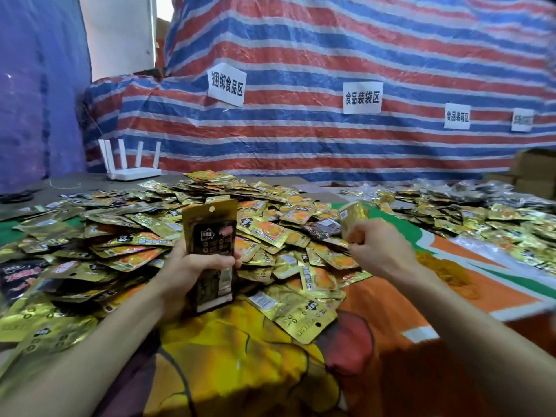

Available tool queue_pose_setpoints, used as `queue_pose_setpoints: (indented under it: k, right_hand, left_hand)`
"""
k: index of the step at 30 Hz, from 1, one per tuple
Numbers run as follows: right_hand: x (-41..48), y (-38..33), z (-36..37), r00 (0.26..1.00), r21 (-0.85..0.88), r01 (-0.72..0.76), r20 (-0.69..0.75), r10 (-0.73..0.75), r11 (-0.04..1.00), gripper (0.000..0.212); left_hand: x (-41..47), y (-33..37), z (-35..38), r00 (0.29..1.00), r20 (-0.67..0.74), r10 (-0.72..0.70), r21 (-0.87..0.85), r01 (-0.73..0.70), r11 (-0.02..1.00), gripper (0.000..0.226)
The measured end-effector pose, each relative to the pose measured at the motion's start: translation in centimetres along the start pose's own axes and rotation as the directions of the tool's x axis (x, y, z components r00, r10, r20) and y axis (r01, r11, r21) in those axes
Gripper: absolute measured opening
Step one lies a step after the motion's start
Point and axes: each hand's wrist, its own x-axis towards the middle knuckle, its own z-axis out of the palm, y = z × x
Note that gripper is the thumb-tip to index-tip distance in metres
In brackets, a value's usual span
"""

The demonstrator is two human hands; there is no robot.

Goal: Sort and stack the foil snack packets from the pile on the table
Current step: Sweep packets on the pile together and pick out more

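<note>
A big pile of gold foil snack packets (144, 236) covers the middle and left of the table. My left hand (192, 275) grips an upright stack of packets (210, 236) with a black and gold front, held just above the pile's near edge. My right hand (379, 248) is lifted to the right of the pile and pinches a single gold packet (355, 218), which looks blurred. Loose packets (301, 314) lie on the cloth between my arms.
An orange, yellow and green printed cloth (391, 341) covers the table. A second spread of packets (481, 218) lies at the far right. A white router (132, 167) stands at the back left. A striped tarp (331, 130) with paper signs hangs behind, and cardboard boxes (532, 173) sit at the right.
</note>
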Motion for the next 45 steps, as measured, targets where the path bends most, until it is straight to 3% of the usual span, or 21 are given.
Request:
queue_pose_setpoints:
  k: [3,5,7,10,13,21,24,26,29,32,36,38,40,45]
  right_hand:
    - [0.4,4.4,-1.4,0.989,-0.318,-0.125,0.03,0.142,0.94,0.023]
    - [0.2,5.9,-0.9,0.973,-0.407,-0.136,0.117,0.199,0.903,0.022]
    - [0.0,6.7,-0.3,0.961,-0.391,-0.153,0.157,0.229,0.908,0.019]
    - [0.0,7.0,0.1,0.97,-0.351,-0.173,0.099,0.22,0.92,0.016]
    - [0.1,6.9,0.0,0.969,-0.319,-0.219,0.039,0.244,0.922,0.012]
    - [0.6,6.8,-1.0,0.929,-0.112,-0.369,-0.062,0.365,0.922,0.01]
    - [1.0,5.2,-1.0,0.959,-0.008,-0.278,-0.053,0.277,0.961,0.01]
    - [1.1,2.9,-0.5,0.988,0.181,-0.155,0.001,0.157,0.971,0.008]
    - [0.5,-1.8,0.7,0.991,0.543,-0.076,0.132,0.004,0.837,0.004]
    - [0.0,-6.6,2.7,0.958,0.709,-0.115,0.264,-0.11,0.696,0.004]
    - [-0.3,-11.8,5.4,0.918,0.762,-0.125,0.332,-0.217,0.636,0.011]
    - [-0.1,-13.0,6.4,0.95,0.782,-0.104,0.261,-0.171,0.614,0.01]
    - [0.1,-13.1,7.5,0.971,0.817,-0.126,0.217,-0.097,0.563,0.023]
    - [-0.1,-11.9,8.8,0.94,0.888,-0.222,0.305,-0.155,0.403,0.023]
  left_hand:
    - [0.0,0.3,0.0,0.996,0.033,-0.08,-0.002,0.08,0.997,0.048]
    - [-0.1,0.5,0.0,0.991,0.066,-0.115,0.028,0.113,0.993,0.048]
    - [-0.2,0.6,-0.2,0.989,0.069,-0.131,0.032,0.129,0.991,0.054]
    - [-0.3,0.6,0.0,0.995,0.056,-0.085,-0.022,0.086,0.996,0.059]
    - [-0.3,0.3,-0.1,0.997,-0.026,-0.075,-0.05,0.074,0.996,0.031]
    - [-0.1,0.5,-0.2,0.998,-0.004,-0.057,-0.078,0.056,0.995,0.038]
    - [-0.1,0.5,-0.3,0.996,0.017,-0.091,-0.14,0.093,0.986,0.045]
    - [-0.2,0.8,-0.4,0.99,0.043,-0.136,-0.178,0.142,0.974,0.047]
    - [-0.3,1.1,-0.5,0.977,0.11,-0.18,-0.243,0.202,0.949,0.053]
    - [-0.3,1.2,-0.7,0.967,0.133,-0.217,-0.295,0.247,0.923,0.052]
    - [-0.3,1.3,-1.1,0.963,0.11,-0.248,-0.283,0.269,0.921,0.05]
    - [-0.4,1.3,-1.0,0.963,0.101,-0.251,-0.262,0.269,0.927,0.047]
    - [-0.2,1.2,-1.1,0.966,0.089,-0.244,-0.273,0.26,0.926,0.044]
    - [0.5,0.8,-1.7,0.968,0.07,-0.24,-0.324,0.249,0.912,0.038]
